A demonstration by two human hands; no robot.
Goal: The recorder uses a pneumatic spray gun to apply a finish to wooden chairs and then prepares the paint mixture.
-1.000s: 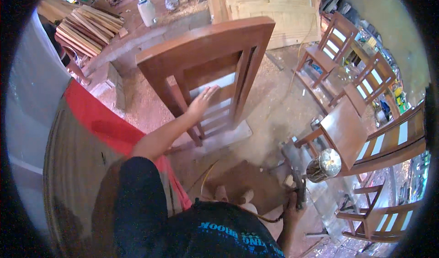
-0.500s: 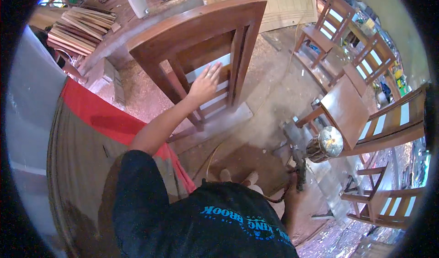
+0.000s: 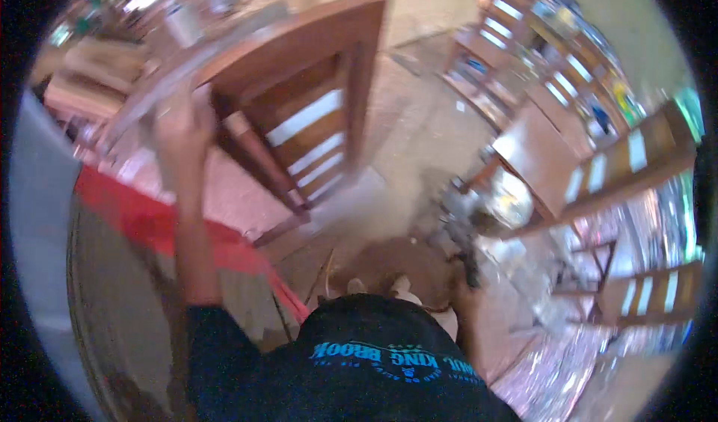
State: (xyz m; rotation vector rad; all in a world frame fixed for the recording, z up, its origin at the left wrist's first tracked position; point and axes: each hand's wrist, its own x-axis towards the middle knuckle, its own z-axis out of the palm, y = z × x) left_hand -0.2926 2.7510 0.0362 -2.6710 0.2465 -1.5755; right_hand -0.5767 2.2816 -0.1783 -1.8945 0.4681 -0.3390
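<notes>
A brown wooden chair (image 3: 340, 29), its tall back slatted in brown and white, stands ahead of me, slightly left. My left hand (image 3: 183, 123) is beside the left end of its curved top rail. Motion smears the fingers, so whether they touch or grip the rail cannot be told. Low on the right, my right hand (image 3: 467, 299) is closed around the handle of a spray gun (image 3: 465, 246). A round metal cup (image 3: 511, 198) with a pale, stained top is at the gun's front, close to another chair's seat.
Several similar chairs stand along the right, the nearest with a glossy seat (image 3: 542, 149). Red cloth (image 3: 134, 213) and brown cloth (image 3: 127, 287) hang at my left. Stacked boards (image 3: 97, 71) and a white container (image 3: 183, 24) are at the back left. A pale wood panel (image 3: 419, 7) leans behind.
My left hand has moved left from the chair's slats to its top rail's left end. The view has shifted, blurring the scene. My right hand still holds the spray gun.
</notes>
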